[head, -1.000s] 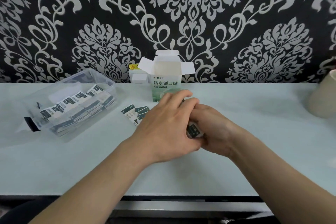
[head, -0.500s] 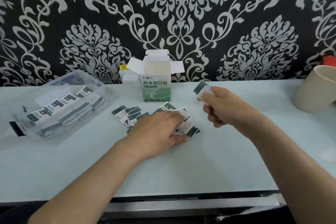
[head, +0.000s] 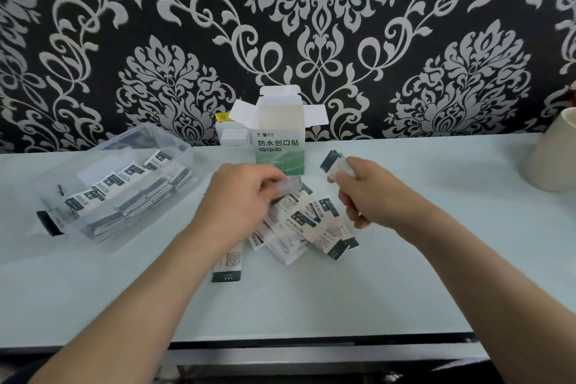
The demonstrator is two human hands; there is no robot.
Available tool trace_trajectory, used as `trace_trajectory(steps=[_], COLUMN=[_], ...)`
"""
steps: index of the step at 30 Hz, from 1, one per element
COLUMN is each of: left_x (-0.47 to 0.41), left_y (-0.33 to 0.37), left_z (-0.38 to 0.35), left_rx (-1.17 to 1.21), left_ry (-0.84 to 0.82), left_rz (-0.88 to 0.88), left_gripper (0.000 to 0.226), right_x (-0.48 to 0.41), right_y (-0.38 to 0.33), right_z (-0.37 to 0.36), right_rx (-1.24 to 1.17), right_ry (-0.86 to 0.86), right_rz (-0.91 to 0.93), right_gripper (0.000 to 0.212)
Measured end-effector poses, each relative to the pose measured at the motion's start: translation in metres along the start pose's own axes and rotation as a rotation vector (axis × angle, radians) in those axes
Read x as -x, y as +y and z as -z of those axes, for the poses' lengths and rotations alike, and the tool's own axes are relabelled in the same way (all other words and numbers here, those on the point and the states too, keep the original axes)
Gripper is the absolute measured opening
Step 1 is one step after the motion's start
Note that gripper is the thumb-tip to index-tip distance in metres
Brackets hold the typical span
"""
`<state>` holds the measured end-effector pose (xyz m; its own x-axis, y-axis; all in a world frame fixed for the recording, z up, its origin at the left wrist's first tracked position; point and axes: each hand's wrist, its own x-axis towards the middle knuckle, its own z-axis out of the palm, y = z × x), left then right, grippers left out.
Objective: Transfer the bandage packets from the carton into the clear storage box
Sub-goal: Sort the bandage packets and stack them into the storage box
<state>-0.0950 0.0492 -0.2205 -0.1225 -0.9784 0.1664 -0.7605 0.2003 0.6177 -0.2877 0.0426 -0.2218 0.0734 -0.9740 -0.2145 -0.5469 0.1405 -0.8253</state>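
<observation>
Packets (head: 307, 223) lay newly spread; right hand (head: 363, 193) gripped a collected stack (head: 335, 164), left hand (head: 241, 199) pinched another for stacking.

Right hand (head: 367, 193) gripping packets (head: 335, 164), carton (head: 279, 146) behind

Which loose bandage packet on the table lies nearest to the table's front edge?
The single packet beside the left forearm, dark end toward the person; the other loose packets are piled farther back.

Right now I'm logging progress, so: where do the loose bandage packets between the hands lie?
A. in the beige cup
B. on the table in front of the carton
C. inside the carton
B: the loose packets are scattered on the table, in front of the open carton.
</observation>
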Motion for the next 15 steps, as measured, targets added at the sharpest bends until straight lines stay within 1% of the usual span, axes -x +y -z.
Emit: trace_trajectory(steps=[1,2,4,5,6,8,10,11,13,15], left_x=[-0.001,-0.003,-0.004,-0.004,-0.003,0.0,0.002,0.002,0.002,0.001], left_y=[0.001,0.003,0.007,0.009,0.011,0.015,0.019,0.02,0.02,0.018], left_z=[0.003,0.006,0.011,0.011,0.011,0.006,0.0,-0.002,-0.003,-0.002], left_rx=[0.109,0.26,0.649,0.828,0.955,1.08,1.15,1.176,1.223,1.243], left_ry=[0.103,0.171,0.189,0.17,0.146,0.11,0.1,0.101,0.073,0.014], left_rz=[0.042,0.108,0.267,0.336,0.391,0.453,0.475,0.483,0.49,0.483], left_gripper=[0.013,0.014,0.021,0.024,0.026,0.03,0.027,0.026,0.024,0.024], right_x=[0.001,0.001,0.006,0.008,0.01,0.012,0.013,0.013,0.013,0.012], right_y=[-0.003,-0.006,-0.01,-0.011,-0.012,-0.013,-0.016,-0.018,-0.02,-0.021], right_z=[-0.001,-0.002,-0.006,-0.008,-0.011,-0.02,-0.028,-0.031,-0.033,-0.032], right_rx=[-0.132,-0.275,-0.489,-0.542,-0.563,-0.548,-0.53,-0.533,-0.558,-0.596], right_ry=[0.021,0.025,-0.009,-0.038,-0.068,-0.099,-0.076,-0.055,-0.02,-0.005], right_rz=[0.007,0.008,0.012,0.033,0.07,0.163,0.233,0.256,0.27,0.246], right_gripper=[0.021,0.02,0.02,0.021,0.021,0.021,0.024,0.022,0.013,0.008])
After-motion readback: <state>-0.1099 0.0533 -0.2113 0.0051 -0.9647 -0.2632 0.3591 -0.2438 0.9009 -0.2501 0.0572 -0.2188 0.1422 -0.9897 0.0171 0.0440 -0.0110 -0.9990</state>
